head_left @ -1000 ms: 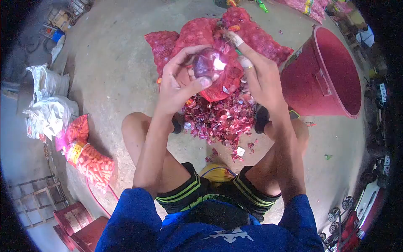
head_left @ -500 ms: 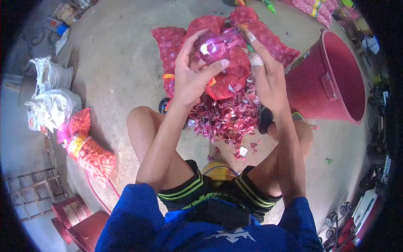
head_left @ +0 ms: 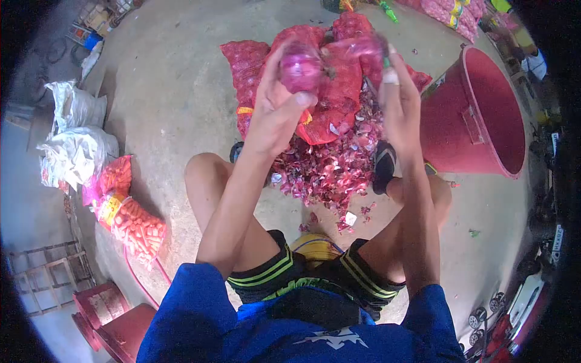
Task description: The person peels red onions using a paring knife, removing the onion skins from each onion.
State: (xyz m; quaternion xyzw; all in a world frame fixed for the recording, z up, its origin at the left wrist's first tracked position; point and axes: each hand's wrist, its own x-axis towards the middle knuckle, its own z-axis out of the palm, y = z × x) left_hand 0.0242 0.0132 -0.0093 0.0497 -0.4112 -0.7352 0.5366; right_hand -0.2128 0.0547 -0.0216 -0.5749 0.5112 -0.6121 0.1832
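A shiny purple-red onion [head_left: 301, 68] rests in my left hand [head_left: 273, 118], fingers and thumb curled round it. To the right, my right hand [head_left: 400, 109] is closed, with pale tape on a finger. A bit of green, like the handle of a small tool [head_left: 386, 62], shows between its fingers; the rest of it is hidden. Purple onion skin [head_left: 365, 46] trails blurred at those fingertips. Below and beyond both hands are red mesh sacks of onions [head_left: 336, 109], and a heap of loose onion peel [head_left: 327, 166] covers the floor between my feet.
A large red tub [head_left: 448, 130] leans at the right. On the left are white sacks [head_left: 82, 154] and a bag of carrots [head_left: 138, 224]. Red containers [head_left: 124, 330] stand at lower left, and a pink sack [head_left: 448, 12] lies at the far top right.
My right hand has moved right, away from the onion, drawing skin with it. My left hand stays almost in place and has tilted the onion slightly.
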